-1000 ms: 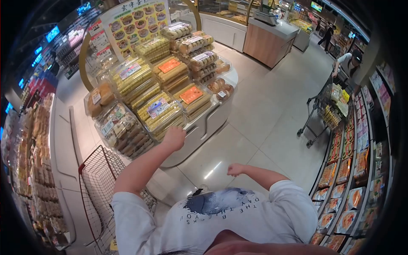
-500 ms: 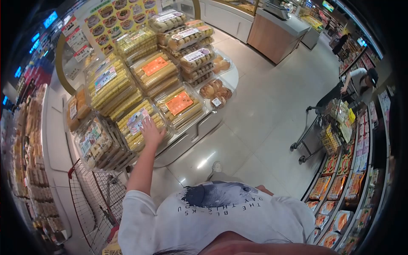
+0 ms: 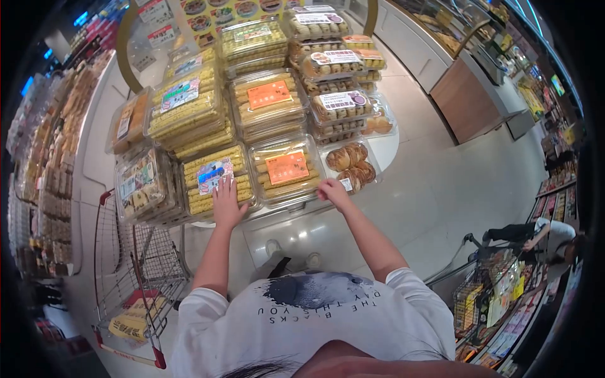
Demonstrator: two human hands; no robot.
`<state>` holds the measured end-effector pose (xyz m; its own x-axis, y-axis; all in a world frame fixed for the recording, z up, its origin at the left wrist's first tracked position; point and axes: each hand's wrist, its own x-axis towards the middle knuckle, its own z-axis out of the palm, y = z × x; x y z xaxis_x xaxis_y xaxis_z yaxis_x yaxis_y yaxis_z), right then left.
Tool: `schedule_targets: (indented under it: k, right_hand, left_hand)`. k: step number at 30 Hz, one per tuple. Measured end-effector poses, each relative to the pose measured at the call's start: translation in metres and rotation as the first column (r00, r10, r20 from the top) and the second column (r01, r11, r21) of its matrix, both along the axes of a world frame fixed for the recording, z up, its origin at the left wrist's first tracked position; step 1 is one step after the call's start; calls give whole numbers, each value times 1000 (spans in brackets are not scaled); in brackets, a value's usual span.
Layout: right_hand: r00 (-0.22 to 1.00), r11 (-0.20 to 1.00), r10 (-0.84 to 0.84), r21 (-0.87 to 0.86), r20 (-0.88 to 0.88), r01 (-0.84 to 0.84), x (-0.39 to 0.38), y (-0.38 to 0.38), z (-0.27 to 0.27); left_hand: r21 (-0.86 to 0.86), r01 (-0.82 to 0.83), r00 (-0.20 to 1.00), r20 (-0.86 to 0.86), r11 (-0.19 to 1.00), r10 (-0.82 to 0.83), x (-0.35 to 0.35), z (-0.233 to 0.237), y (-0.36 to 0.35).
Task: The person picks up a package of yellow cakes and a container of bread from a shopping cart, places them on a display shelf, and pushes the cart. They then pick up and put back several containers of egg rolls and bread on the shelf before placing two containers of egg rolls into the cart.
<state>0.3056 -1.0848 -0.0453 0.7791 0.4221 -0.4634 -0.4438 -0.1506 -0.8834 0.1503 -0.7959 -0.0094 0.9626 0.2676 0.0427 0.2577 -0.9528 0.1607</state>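
Note:
My left hand [image 3: 228, 205] lies open, fingers spread, on a clear plastic pack of yellow rolls [image 3: 198, 203] with a blue and pink label. To its right is a pack of pale rolls with an orange label [image 3: 287, 169]. My right hand [image 3: 334, 194] is at that pack's front right corner, fingers curled together; whether they grip its edge is hard to see. Just beyond them sits a pack of glossy brown buns [image 3: 350, 165] with a small white sticker.
More stacked packs [image 3: 328, 60] of filled rolls and yellow rolls rise behind. A wire shopping cart [image 3: 135, 252] stands at lower left with a yellow package inside. At right, another person [image 3: 548, 236] has a loaded cart [image 3: 495, 280]. A wood-fronted counter [image 3: 463, 94] stands back right.
My right hand has come into view and reached the front of the display. My left hand stays on the yellow-roll pack. The view has turned, and the other person's cart appears lower.

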Motion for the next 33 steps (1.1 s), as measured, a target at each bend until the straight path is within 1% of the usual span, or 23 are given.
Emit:
schedule_targets:
  k: [2, 4, 6, 9, 12, 13, 16, 17, 20, 23, 26, 27, 30, 31, 32, 33]
  right_hand:
    - [999, 996, 31, 83, -21, -29, 31, 49, 19]
    - [990, 988, 122, 106, -74, -114, 57, 92, 48]
    - [988, 983, -43, 167, -151, 69, 77, 134, 63]
    - [880, 946, -145, 197, -452, 257, 121, 175, 56]
    - [854, 971, -210, 2, -476, 239, 151, 196, 43]
    - [847, 961, -268, -60, -459, 271, 155, 200, 38]
    - [866, 942, -324, -48, -381, 331, 157, 205, 27]
    - [866, 931, -343, -6, -364, 366, 156, 205, 24]
    - [844, 906, -394, 1, -363, 424, 152, 207, 27]
    - [867, 884, -443, 46, -229, 464, 135, 210, 64]
    - [865, 852, -499, 157, -47, 500, 135, 204, 68]
    - [842, 823, -539, 189, -41, 536, 131, 204, 80]
    - [846, 829, -534, 211, 18, 518, 121, 181, 97]
    - [858, 817, -513, 298, -13, 493, 113, 166, 105]
    - [861, 838, -509, 238, 12, 492, 105, 149, 114]
    - [877, 857, -481, 209, -3, 471, 98, 128, 121]
  left_hand:
    - [-1, -9, 1000, -4, 1000, 9, 0, 0, 0]
    - [-6, -13, 1000, -23, 1000, 13, 2, 3, 0]
    - [-22, -13, 1000, -22, 1000, 13, 3, 5, 2]
    - [-60, 0, 1000, -21, 998, -1, 3, 4, 6]
    - [-89, -5, 998, -62, 996, -1, 5, 1, 10]
    - [-93, 17, 999, -44, 996, -21, 4, 1, 12]
    - [-88, 59, 996, 71, 994, -52, 1, -8, 16]
    - [-104, 60, 997, 55, 993, -55, 1, -11, 17]
    - [-106, 59, 998, 21, 993, -57, 2, -11, 19]
    - [-89, 66, 998, 17, 994, -65, 2, -10, 20]
    - [-91, 65, 998, 5, 994, -65, 2, -11, 20]
    - [-109, 61, 998, 3, 992, -61, 2, -12, 20]
    - [-123, 51, 999, -1, 991, -52, 2, -12, 21]
    - [-138, 50, 999, -2, 989, -51, 3, -10, 21]
    - [-163, 48, 999, -8, 985, -49, 3, -8, 21]
    - [-187, 44, 999, -15, 981, -48, 3, -5, 21]
